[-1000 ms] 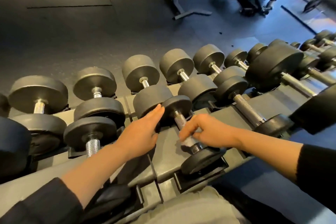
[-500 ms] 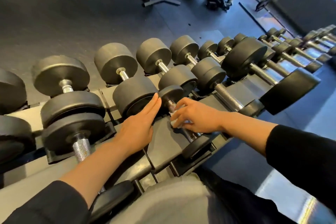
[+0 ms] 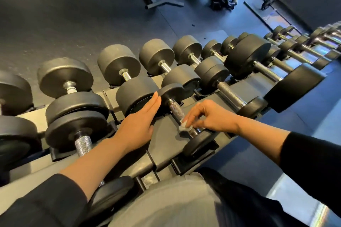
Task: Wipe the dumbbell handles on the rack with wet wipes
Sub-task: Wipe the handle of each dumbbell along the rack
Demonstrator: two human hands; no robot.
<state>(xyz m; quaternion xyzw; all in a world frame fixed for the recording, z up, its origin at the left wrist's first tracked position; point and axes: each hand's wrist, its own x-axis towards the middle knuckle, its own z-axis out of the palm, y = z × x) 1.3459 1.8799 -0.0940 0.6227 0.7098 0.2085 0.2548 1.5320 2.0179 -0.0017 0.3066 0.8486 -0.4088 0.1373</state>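
A small dumbbell with a knurled steel handle [image 3: 176, 110] lies on the near tier of the grey rack [image 3: 166, 140]. My right hand [image 3: 210, 116] pinches a white wet wipe [image 3: 185, 125] against the lower end of that handle, close to the near weight head [image 3: 196, 143]. My left hand [image 3: 137, 125] lies flat with straight fingers on the rack, its fingertips touching the dumbbell's far head [image 3: 172, 91]. The upper half of the handle is bare and in plain sight.
Black dumbbells fill both tiers of the rack to left and right, among them a knurled handle [image 3: 83, 143] beside my left forearm and a longer one [image 3: 231, 93] to the right. Bench frames [image 3: 162, 3] stand on the dark floor beyond.
My right hand slid down the handle with the wipe, from near the far head to the near end. The left hand kept its place. The camera shifted.
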